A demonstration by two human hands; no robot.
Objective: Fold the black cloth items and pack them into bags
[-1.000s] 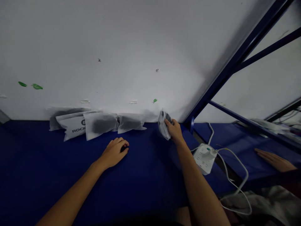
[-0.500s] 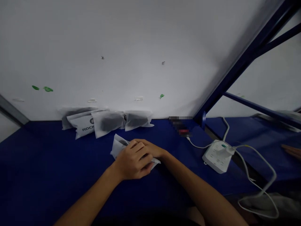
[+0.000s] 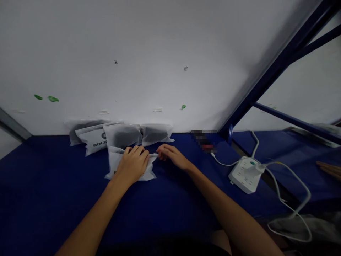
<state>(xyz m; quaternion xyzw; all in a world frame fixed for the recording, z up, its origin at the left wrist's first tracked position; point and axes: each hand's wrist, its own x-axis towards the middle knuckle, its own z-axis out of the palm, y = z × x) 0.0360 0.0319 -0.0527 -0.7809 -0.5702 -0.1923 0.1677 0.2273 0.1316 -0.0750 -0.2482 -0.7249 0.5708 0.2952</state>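
Observation:
A frosted white zip bag (image 3: 115, 161) lies on the blue tabletop in front of me, with part of its print showing beside my left wrist. My left hand (image 3: 134, 161) reaches across its middle, palm down, with the fingers bent over the top edge and closed on it. At the bag's right end, my right hand (image 3: 170, 155) has its fingers curled in a pinch at the upper corner, where the zip slider (image 3: 155, 154) shows. The fingertips partly hide the contact there. Behind, several similar frosted bags (image 3: 124, 135) with dark contents lean against the wall.
A white power strip (image 3: 245, 175) with a plug and looping cables stands to the right. A cable runs to a blurred dark device (image 3: 203, 141) near the wall. Blue metal frame bars (image 3: 277, 73) rise at the right. Another person's hand (image 3: 330, 169) rests at the far right.
The bag has shifted left and now lies flatter and wider in view. My hands, earlier overlapping on it, have separated: left across its middle, right at its right end.

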